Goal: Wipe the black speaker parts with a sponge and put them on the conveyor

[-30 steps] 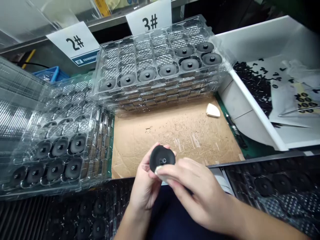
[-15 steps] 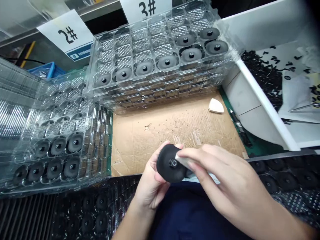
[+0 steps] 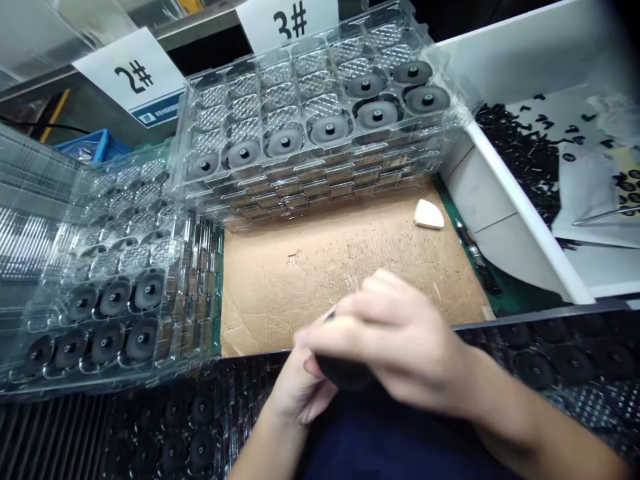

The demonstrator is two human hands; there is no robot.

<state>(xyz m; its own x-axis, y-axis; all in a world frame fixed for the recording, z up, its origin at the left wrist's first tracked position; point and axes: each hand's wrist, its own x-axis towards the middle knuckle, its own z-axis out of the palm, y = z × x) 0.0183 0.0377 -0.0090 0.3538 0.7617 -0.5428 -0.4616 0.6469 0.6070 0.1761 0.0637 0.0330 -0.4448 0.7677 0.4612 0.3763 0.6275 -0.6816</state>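
A black round disc [image 3: 345,375] is gripped at its edge by my left hand [image 3: 295,390], low over the front of the cardboard. My right hand [image 3: 390,333] lies across the disc's face, blurred by motion, with its fingers closed and covering most of it. The pale sponge wedge seen earlier in those fingers is hidden now. Another white sponge wedge [image 3: 429,215] rests on the cardboard [image 3: 270,280], at the right.
Behind the cardboard stands a stack of clear trays [image 3: 310,177] with similar discs in some pockets. More clear trays [image 3: 173,313] are stacked at the left. A black pen [image 3: 477,257] lies beside a white bin [image 3: 530,220] of small black parts.
My right hand has moved left across the disc, with its fingers now over the disc's face and hiding the sponge wedge. My left hand keeps its hold.
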